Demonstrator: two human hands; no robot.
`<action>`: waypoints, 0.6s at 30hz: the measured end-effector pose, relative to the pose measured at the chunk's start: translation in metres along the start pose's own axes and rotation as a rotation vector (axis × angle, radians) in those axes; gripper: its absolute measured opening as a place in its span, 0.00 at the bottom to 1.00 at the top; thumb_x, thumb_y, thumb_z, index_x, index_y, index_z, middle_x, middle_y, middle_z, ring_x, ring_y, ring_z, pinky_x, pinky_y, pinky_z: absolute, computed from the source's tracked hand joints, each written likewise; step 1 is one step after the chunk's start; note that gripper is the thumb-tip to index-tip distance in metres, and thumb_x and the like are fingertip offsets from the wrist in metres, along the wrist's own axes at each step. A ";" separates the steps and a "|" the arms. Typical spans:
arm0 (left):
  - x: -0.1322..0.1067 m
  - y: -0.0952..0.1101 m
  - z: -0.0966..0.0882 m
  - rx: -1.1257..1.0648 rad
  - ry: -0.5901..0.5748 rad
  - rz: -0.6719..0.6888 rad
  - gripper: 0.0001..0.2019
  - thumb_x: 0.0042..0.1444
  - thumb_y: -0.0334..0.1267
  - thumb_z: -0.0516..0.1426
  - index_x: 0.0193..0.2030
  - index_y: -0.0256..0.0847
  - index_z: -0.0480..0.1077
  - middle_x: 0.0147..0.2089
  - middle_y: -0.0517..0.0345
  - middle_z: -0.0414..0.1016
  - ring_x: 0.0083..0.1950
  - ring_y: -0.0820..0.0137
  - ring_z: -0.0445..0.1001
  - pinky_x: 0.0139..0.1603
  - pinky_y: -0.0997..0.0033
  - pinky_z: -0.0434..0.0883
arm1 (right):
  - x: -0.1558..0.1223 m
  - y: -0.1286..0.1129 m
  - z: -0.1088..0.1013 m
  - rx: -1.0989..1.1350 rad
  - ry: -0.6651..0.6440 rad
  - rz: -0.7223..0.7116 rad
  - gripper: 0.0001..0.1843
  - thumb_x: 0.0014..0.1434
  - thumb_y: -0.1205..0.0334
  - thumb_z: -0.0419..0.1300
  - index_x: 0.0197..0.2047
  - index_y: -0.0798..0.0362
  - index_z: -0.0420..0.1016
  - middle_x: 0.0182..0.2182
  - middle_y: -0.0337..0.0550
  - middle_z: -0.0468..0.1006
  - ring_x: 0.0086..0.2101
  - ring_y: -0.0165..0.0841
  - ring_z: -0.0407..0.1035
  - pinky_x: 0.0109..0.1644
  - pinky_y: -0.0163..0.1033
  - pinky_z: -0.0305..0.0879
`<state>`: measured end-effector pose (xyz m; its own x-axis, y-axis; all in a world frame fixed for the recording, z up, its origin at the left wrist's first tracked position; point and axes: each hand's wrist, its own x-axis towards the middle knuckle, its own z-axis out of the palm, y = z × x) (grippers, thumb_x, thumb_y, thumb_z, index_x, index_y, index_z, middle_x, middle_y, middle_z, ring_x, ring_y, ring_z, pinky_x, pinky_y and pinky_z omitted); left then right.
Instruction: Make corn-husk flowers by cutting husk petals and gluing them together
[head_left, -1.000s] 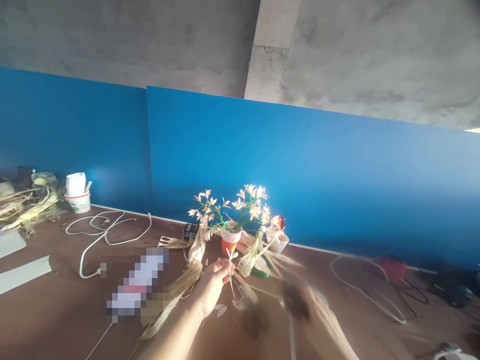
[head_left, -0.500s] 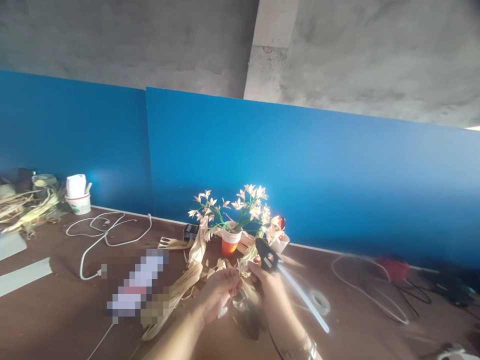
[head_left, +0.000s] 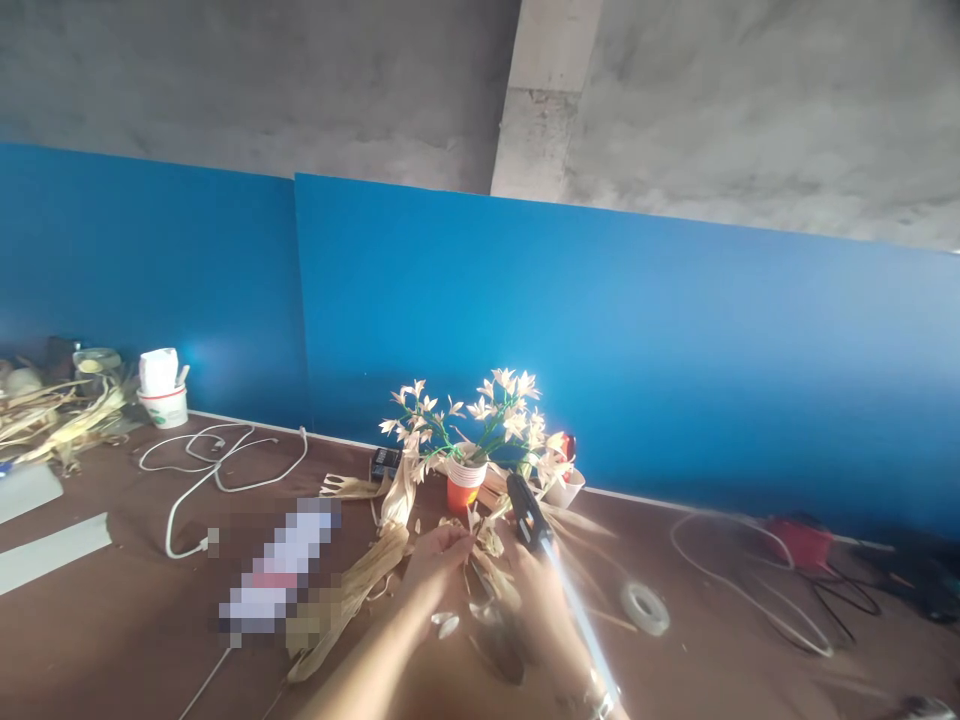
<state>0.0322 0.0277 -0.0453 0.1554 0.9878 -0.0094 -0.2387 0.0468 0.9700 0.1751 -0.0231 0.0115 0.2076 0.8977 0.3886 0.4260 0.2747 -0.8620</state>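
My right hand (head_left: pixel 529 570) is wrapped round a black hot glue gun (head_left: pixel 528 512), and a long translucent glue stick (head_left: pixel 581 605) slants out of its back toward me. My left hand (head_left: pixel 442 558) is closed in a pinch beside it. A small pale piece, perhaps corn husk, shows at the left fingertips, but its shape is unclear. Just beyond both hands, an orange-and-white stack of paper cups (head_left: pixel 464 485) holds green stems with cream star-shaped flowers (head_left: pixel 514 415). Dried corn husks (head_left: pixel 356 585) lie to the left of my left hand.
A roll of clear tape (head_left: pixel 645 609) lies to the right. White cables (head_left: pixel 217 465) coil at the left, near a white tub (head_left: pixel 163 405) and a husk heap (head_left: pixel 71 420). A blurred-out oblong (head_left: pixel 281 570) is on the brown table. Behind stands a blue partition (head_left: pixel 600 330).
The glue gun has turned, its glue stick now pointing more steeply down toward my right wrist. My left hand has shifted slightly left and up. The view has moved slightly.
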 end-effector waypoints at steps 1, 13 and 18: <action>0.001 0.000 -0.002 0.013 0.033 0.032 0.16 0.42 0.53 0.66 0.26 0.40 0.76 0.22 0.61 0.71 0.28 0.68 0.68 0.34 0.69 0.61 | -0.002 0.002 0.001 0.050 0.013 0.051 0.17 0.52 0.48 0.64 0.37 0.54 0.77 0.35 0.50 0.80 0.37 0.42 0.73 0.38 0.41 0.71; -0.008 0.018 -0.017 -0.131 -0.068 -0.040 0.19 0.41 0.52 0.69 0.31 0.39 0.76 0.30 0.60 0.74 0.35 0.69 0.68 0.41 0.69 0.61 | -0.017 0.009 0.017 0.320 0.013 0.315 0.20 0.46 0.47 0.68 0.30 0.57 0.78 0.20 0.40 0.74 0.23 0.33 0.66 0.26 0.37 0.65; -0.010 0.020 -0.017 -0.160 -0.114 -0.053 0.18 0.41 0.51 0.70 0.30 0.39 0.76 0.31 0.60 0.73 0.36 0.69 0.66 0.42 0.69 0.60 | -0.016 0.019 0.011 0.283 -0.053 0.241 0.23 0.43 0.47 0.70 0.36 0.57 0.80 0.27 0.45 0.80 0.29 0.38 0.71 0.32 0.39 0.68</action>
<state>0.0093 0.0214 -0.0306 0.2770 0.9606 -0.0226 -0.3754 0.1298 0.9177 0.1700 -0.0282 -0.0152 0.2237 0.9627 0.1524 0.1088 0.1307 -0.9854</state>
